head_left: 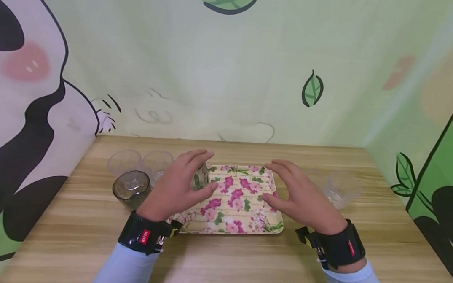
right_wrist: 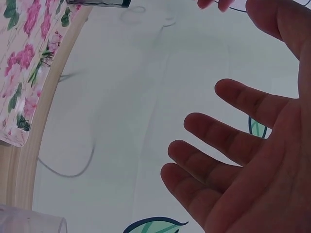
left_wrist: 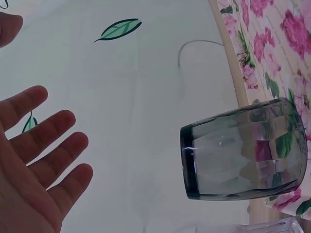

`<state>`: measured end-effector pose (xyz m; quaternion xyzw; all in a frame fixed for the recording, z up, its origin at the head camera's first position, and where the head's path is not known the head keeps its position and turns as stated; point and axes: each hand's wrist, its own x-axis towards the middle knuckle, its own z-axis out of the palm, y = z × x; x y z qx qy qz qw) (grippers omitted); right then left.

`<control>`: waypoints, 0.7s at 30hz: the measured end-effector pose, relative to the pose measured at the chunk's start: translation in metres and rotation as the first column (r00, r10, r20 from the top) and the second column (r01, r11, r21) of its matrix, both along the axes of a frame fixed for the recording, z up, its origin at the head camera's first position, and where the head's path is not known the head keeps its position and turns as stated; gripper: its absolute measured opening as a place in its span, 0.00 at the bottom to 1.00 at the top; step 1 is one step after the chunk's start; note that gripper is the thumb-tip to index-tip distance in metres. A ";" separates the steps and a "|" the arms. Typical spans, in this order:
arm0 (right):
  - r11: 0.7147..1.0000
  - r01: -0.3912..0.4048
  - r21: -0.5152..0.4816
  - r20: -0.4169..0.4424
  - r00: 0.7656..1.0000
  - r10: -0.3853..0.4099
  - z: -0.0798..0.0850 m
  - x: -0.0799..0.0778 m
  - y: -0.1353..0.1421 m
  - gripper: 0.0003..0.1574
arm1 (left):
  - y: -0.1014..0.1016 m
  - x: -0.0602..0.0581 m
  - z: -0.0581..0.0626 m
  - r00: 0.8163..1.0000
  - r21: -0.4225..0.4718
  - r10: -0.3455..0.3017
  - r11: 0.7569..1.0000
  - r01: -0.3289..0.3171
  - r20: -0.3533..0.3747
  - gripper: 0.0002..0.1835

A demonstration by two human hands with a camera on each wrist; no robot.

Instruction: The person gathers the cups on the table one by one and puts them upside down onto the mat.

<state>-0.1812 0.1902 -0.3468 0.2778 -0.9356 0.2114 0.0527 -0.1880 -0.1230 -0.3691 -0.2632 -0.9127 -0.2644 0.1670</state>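
A tray (head_left: 227,219) with pink flowers lies on the wooden table. On its left part stands a grey tinted glass (left_wrist: 218,160), partly behind my left hand (head_left: 180,186) in the head view. That hand is held above the tray's left side, fingers apart and nothing in its grasp; the left wrist view shows a gap between it and the glass. Over the tray's right edge hovers my right hand (head_left: 304,195), fingers loosely extended and holding nothing. The right wrist view shows its palm and spread fingers (right_wrist: 209,179).
Left of the tray stand a dark tinted glass (head_left: 131,190) and two clear cups, one at the far left (head_left: 124,164) and one beside it (head_left: 155,161). Another clear cup (head_left: 342,191) is beyond my right hand. A printed wall cloth (head_left: 243,96) closes off the table's back.
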 end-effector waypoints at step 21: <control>1.000 0.017 -0.005 -0.020 1.000 -0.017 0.004 0.003 0.007 0.46 | -0.001 0.009 0.007 1.000 -0.003 -0.016 1.000 0.016 -0.018 0.40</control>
